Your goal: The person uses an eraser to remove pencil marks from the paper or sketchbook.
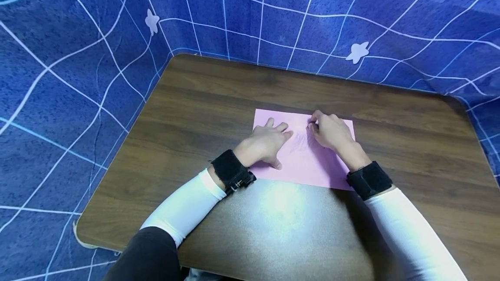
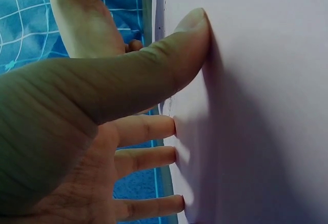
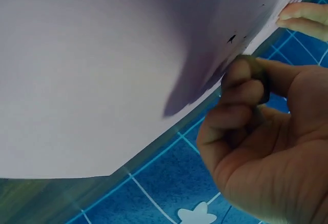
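A pink sheet of paper (image 1: 304, 164) lies flat on the brown wooden table (image 1: 195, 107). My left hand (image 1: 273, 138) rests on the sheet's left part, fingers straight and spread; the left wrist view shows the thumb and fingertips (image 2: 174, 126) pressing on the paper (image 2: 266, 106). My right hand (image 1: 316, 125) is at the sheet's far edge with its fingers curled. In the right wrist view its thumb and forefinger (image 3: 243, 78) meet at the edge of the paper (image 3: 102, 70) and pinch it.
A blue cloth with white grid lines and pale stars (image 1: 78, 55) hangs around the table's far and left sides. Bare table surface (image 1: 422, 142) lies to the right and in front of the paper. Black wrist straps (image 1: 232, 171) sit over white sleeves.
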`<state>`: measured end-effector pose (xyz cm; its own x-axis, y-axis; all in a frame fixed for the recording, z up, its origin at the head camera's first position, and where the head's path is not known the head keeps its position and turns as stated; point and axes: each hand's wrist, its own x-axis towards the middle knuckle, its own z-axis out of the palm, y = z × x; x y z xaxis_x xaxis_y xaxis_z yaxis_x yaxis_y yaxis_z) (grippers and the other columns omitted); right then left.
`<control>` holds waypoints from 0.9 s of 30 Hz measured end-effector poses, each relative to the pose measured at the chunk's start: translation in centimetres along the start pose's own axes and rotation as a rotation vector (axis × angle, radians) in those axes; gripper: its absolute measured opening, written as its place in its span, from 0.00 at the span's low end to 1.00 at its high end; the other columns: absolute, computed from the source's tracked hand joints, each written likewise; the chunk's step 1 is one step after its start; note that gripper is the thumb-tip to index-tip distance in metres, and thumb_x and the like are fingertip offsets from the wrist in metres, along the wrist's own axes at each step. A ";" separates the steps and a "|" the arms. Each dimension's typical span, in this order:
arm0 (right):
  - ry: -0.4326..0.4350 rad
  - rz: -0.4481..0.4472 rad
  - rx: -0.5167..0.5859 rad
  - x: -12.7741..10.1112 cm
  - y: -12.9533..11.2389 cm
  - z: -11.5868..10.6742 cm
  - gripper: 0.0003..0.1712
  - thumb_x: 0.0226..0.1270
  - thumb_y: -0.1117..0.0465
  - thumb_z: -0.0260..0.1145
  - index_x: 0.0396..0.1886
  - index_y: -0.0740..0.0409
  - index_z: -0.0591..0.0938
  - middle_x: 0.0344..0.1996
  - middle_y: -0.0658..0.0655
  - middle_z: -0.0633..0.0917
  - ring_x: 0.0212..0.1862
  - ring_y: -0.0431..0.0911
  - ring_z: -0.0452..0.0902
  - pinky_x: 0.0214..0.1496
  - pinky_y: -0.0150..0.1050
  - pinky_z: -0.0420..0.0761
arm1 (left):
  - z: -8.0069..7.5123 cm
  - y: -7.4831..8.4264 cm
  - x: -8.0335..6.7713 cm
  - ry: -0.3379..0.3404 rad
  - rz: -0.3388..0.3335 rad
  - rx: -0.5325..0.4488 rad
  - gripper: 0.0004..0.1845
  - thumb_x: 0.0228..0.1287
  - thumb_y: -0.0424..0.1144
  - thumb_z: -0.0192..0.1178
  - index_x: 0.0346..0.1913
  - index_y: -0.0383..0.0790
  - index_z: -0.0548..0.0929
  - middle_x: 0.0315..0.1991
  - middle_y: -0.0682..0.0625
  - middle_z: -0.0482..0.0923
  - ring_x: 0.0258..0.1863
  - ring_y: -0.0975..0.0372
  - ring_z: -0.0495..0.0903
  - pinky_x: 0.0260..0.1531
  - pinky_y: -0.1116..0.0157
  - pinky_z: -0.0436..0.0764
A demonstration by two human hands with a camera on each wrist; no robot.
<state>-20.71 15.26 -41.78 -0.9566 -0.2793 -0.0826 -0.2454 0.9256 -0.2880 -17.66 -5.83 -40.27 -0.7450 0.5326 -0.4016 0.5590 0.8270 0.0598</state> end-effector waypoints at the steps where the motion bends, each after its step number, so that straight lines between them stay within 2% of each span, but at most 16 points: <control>1: 0.009 -0.012 -0.008 0.0 -0.2 0.2 0.14 0.74 0.58 0.58 0.53 0.59 0.80 0.31 0.61 0.87 0.29 0.53 0.79 0.33 0.51 0.79 | 0.0 0.0 0.0 0.000 0.000 0.000 0.60 0.47 0.65 0.77 0.81 0.55 0.58 0.81 0.54 0.52 0.69 0.51 0.60 0.50 0.53 0.83; 4: -0.006 -0.073 0.011 -0.2 -0.7 0.6 0.14 0.74 0.59 0.59 0.53 0.61 0.80 0.27 0.60 0.85 0.28 0.53 0.77 0.34 0.52 0.78 | 0.1 -0.1 0.1 0.001 0.003 0.001 0.60 0.47 0.65 0.77 0.81 0.55 0.58 0.81 0.54 0.52 0.70 0.50 0.60 0.50 0.52 0.83; 7: -0.024 -0.111 0.052 -0.4 -0.7 0.7 0.14 0.74 0.59 0.60 0.53 0.62 0.81 0.30 0.60 0.87 0.31 0.54 0.81 0.38 0.53 0.80 | 0.1 0.0 0.2 0.005 0.008 -0.001 0.60 0.46 0.64 0.78 0.81 0.54 0.59 0.81 0.54 0.53 0.69 0.50 0.60 0.51 0.51 0.83; 12: 0.017 -0.033 0.069 -0.3 0.3 0.4 0.15 0.73 0.59 0.60 0.53 0.62 0.81 0.38 0.64 0.89 0.36 0.56 0.84 0.40 0.53 0.80 | 0.2 0.1 0.2 0.006 0.012 -0.002 0.60 0.46 0.64 0.78 0.81 0.54 0.58 0.81 0.54 0.53 0.70 0.50 0.60 0.51 0.50 0.83; 14: 0.027 -0.010 0.053 -0.2 0.4 0.4 0.15 0.73 0.59 0.60 0.53 0.62 0.81 0.36 0.65 0.88 0.33 0.56 0.82 0.37 0.53 0.80 | 0.2 0.1 0.2 0.007 0.012 -0.001 0.60 0.46 0.64 0.78 0.81 0.54 0.58 0.81 0.54 0.53 0.70 0.50 0.60 0.52 0.50 0.82; 18: -0.003 -0.044 0.033 -0.5 -0.2 0.7 0.17 0.74 0.58 0.59 0.54 0.63 0.80 0.36 0.65 0.88 0.34 0.58 0.83 0.38 0.56 0.81 | 0.4 0.1 0.2 0.002 0.009 -0.002 0.60 0.46 0.64 0.78 0.81 0.54 0.59 0.80 0.54 0.53 0.70 0.50 0.60 0.52 0.49 0.82; 21: -0.030 -0.081 0.052 -0.8 -0.5 0.8 0.17 0.74 0.58 0.59 0.54 0.64 0.80 0.38 0.65 0.89 0.38 0.59 0.85 0.43 0.57 0.82 | 0.4 0.1 0.1 0.001 0.008 -0.003 0.60 0.46 0.64 0.78 0.81 0.54 0.59 0.80 0.54 0.53 0.71 0.50 0.59 0.52 0.49 0.82; 24: -0.012 -0.055 0.075 -0.8 -0.4 0.6 0.15 0.74 0.59 0.60 0.53 0.63 0.81 0.37 0.64 0.89 0.38 0.58 0.84 0.43 0.55 0.81 | 0.4 0.0 0.1 0.011 0.008 -0.001 0.60 0.46 0.64 0.78 0.81 0.54 0.59 0.80 0.54 0.53 0.70 0.50 0.60 0.51 0.50 0.82; 27: 0.021 -0.028 0.044 -0.3 -0.6 0.5 0.15 0.73 0.59 0.60 0.52 0.63 0.82 0.37 0.65 0.89 0.36 0.58 0.84 0.42 0.55 0.81 | 0.4 -0.1 0.2 0.018 0.004 -0.002 0.60 0.45 0.64 0.78 0.81 0.55 0.59 0.81 0.54 0.53 0.70 0.51 0.60 0.50 0.51 0.82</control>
<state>-20.17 14.69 -42.10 -0.9526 -0.2993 -0.0543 -0.2655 0.9052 -0.3319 -17.67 -5.90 -40.72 -0.7492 0.5391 -0.3848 0.5613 0.8252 0.0630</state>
